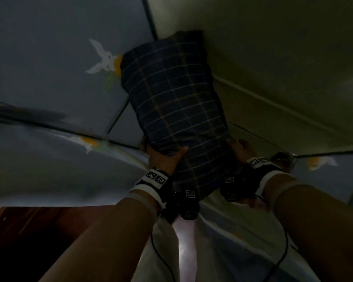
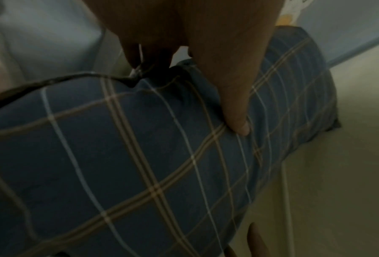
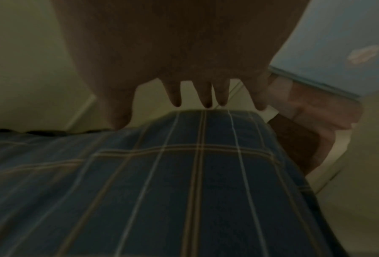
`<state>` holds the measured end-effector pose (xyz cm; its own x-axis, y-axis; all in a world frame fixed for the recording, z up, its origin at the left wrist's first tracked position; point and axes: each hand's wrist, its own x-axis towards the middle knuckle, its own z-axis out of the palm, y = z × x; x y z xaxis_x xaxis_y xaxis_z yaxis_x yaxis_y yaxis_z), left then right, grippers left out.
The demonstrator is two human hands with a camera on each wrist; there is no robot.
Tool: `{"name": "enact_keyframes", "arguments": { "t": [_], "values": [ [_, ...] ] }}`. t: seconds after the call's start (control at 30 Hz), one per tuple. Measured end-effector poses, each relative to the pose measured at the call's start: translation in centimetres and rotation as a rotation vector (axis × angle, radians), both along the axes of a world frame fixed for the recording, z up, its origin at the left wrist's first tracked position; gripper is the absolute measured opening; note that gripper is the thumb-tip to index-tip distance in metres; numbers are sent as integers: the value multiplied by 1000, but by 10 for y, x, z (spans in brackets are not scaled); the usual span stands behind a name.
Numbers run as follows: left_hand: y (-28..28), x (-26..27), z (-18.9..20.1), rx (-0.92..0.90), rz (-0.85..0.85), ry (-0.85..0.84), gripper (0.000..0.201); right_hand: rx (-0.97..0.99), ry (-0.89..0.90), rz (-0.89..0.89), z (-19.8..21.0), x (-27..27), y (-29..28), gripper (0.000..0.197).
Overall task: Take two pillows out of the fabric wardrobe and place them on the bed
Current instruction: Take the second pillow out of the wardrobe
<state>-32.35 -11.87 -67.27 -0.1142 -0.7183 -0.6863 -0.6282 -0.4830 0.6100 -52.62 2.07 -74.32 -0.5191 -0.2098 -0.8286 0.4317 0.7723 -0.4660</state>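
A dark blue plaid pillow (image 1: 171, 98) is held up between my two hands, its far end against the corner of the fabric wardrobe (image 1: 49, 58). My left hand (image 1: 163, 159) grips its lower left edge; in the left wrist view the thumb (image 2: 234, 104) digs into the pillow (image 2: 140, 165) while the fingers curl behind the edge. My right hand (image 1: 240, 149) lies flat against the pillow's right side. In the right wrist view its fingers (image 3: 206, 93) are straight and spread over the pillow (image 3: 184, 182). No second pillow shows.
The wardrobe's grey-blue cloth carries a white rabbit print (image 1: 102, 60) and dark frame poles (image 1: 118, 117). A pale panel (image 1: 273, 47) closes the right side. A white fabric flap (image 1: 222, 241) hangs below my wrists, and brown wood (image 1: 29, 231) shows at lower left.
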Motion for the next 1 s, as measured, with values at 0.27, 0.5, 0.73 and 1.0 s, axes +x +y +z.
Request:
{"name": "enact_keyframes", "arguments": {
  "t": [0.27,0.5,0.73,1.0],
  "values": [
    [13,9,2,-101,-77,45,103,-95,90,195,22,22,-12,135],
    [18,26,105,-232,-134,109,61,-242,275,189,116,59,-7,112],
    [49,110,193,-461,-189,113,40,-407,461,174,197,142,20,101],
    [143,269,276,-678,-89,222,38,-536,183,111,260,282,81,119]
  ]
}}
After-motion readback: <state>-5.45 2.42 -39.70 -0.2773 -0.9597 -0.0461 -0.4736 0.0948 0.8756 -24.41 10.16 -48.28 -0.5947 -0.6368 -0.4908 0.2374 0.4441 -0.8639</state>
